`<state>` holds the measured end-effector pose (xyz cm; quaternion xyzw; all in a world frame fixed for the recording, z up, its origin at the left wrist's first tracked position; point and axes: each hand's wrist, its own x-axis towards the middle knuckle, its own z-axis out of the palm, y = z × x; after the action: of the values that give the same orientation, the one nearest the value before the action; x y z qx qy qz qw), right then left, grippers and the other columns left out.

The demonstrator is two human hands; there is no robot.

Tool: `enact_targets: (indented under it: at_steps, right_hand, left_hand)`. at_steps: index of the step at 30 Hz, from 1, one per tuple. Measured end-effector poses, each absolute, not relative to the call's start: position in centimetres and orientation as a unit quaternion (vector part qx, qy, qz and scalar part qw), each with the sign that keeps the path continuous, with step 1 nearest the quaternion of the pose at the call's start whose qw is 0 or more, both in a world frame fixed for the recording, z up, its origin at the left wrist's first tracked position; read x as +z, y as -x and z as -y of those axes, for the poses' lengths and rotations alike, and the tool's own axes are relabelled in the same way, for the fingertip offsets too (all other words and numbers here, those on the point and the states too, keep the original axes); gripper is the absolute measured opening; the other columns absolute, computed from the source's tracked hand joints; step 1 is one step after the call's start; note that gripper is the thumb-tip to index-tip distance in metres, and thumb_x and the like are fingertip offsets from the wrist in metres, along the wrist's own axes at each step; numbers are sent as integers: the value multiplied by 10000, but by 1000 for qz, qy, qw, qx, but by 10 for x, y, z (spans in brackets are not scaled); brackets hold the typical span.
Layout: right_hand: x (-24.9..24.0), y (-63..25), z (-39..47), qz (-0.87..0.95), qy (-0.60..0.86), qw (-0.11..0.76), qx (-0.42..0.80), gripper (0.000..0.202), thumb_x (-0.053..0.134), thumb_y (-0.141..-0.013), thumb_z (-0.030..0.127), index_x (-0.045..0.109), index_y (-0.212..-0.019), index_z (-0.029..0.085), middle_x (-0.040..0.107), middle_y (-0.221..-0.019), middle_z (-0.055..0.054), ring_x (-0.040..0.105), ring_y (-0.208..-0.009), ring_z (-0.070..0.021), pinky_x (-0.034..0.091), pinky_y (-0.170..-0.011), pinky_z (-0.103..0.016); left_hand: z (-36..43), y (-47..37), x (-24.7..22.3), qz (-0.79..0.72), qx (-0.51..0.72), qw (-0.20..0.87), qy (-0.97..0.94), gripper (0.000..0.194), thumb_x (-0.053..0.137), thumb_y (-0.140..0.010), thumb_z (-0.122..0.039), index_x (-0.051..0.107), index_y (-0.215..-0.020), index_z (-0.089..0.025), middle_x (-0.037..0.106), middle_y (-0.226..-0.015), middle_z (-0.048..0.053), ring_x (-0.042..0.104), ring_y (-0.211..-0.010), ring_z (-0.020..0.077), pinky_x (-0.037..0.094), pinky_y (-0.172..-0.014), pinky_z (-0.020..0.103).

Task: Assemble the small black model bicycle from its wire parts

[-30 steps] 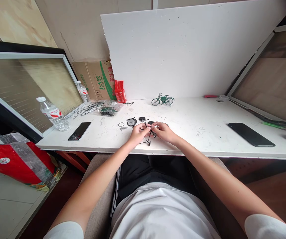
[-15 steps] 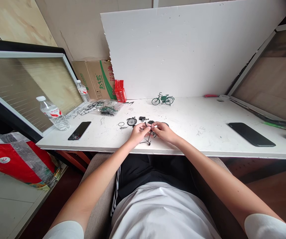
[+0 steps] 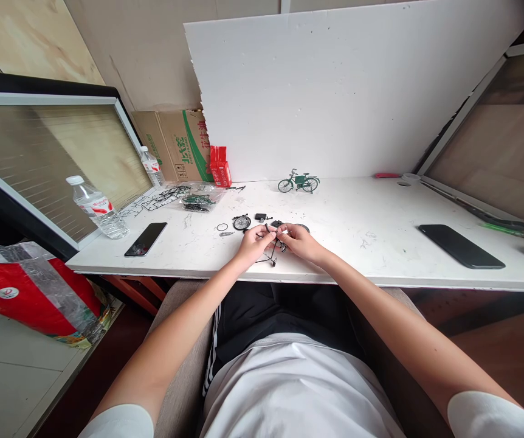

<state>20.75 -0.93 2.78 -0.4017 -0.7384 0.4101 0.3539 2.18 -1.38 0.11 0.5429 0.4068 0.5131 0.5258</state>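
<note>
Both hands meet above the front of the white table. My left hand (image 3: 253, 244) is closed on a thin black frame-like part (image 3: 272, 257) that hangs down between the hands. Fingertips of my right hand (image 3: 304, 242) pinch at the same part from the other side; small details there are hidden by the fingers. Just behind the hands lie a black spoked wheel (image 3: 242, 222), a small black box-shaped part (image 3: 261, 216) and a thin ring (image 3: 222, 227). Another wheel (image 3: 303, 228) shows partly behind my right hand. Further back stands a green model bicycle (image 3: 299, 181).
On the white table (image 3: 357, 231) lie a phone (image 3: 146, 239) at left and a larger black phone (image 3: 461, 246) at right. Water bottles (image 3: 100, 208), a plastic bag of green parts (image 3: 198, 199), black sprues (image 3: 166, 198), a red packet (image 3: 220, 166) and a carton (image 3: 173, 146) stand or lie back left.
</note>
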Motion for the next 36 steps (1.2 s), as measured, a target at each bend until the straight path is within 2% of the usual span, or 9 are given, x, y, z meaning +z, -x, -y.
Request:
enact_targets:
  at_steps: [16, 36]
  right_hand:
    - [26, -207, 9, 733, 407, 351, 417, 389, 565, -968, 587, 633, -970, 204, 616, -764, -5, 490, -709, -168, 377, -676, -300]
    - [19, -208, 7, 728, 406, 351, 425, 379, 552, -988, 583, 622, -978, 211, 562, -742, 23, 459, -684, -155, 366, -693, -299]
  left_hand:
    - [13, -22, -1, -407, 512, 527, -542, 257, 763, -906, -337, 694, -1046, -133, 769, -958, 87, 781, -699, 196, 577, -659, 260]
    - [15, -22, 2, -411, 504, 527, -547, 269, 760, -913, -354, 678, -1047, -135, 782, -995, 102, 771, -706, 188, 608, -704, 290]
